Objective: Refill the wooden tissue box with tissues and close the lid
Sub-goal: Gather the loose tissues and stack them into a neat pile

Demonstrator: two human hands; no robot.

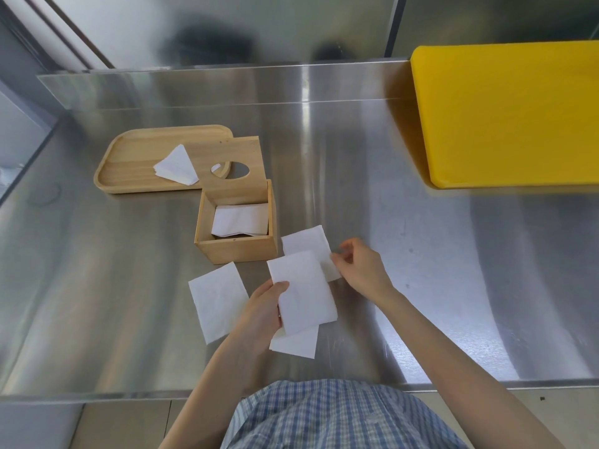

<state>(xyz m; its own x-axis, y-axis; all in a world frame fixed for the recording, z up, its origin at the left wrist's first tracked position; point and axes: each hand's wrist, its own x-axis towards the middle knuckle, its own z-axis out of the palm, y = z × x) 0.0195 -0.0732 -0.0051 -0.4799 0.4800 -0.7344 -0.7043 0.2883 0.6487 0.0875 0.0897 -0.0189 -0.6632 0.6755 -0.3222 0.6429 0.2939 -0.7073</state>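
The left hand [264, 307] pinches a folded white tissue [301, 293] along its near-left edge, thumb on top and fingers underneath, holding it up over the steel counter [372, 189]. Directly beneath that hand's tissue, another tissue [296, 343] lies flat, only its near end showing. Just to the left of the left hand a third tissue [218, 301] lies flat on the counter, its right edge hidden under the wrist.

The right hand [359, 267] sits to the right of the held tissue, fingers curled and thumb meeting fingertips on the right edge of a fourth tissue [308, 243] — this one lies partly tucked under the far corner of the held one. Whether it is lifted or still flat I cannot tell.

Beyond both hands, slightly to the left, stands the wooden tissue box [236, 251], open at the top, with a small stack of tissues [240, 218] inside against its right wall. Its lid [238, 170], with an oval opening, stands tilted back at the box's far side. Further left behind the lid sits a wooden tray [136, 160] holding a few folded tissues [176, 165]. Far to the right of the right hand — well apart — lies a yellow board [509, 115].
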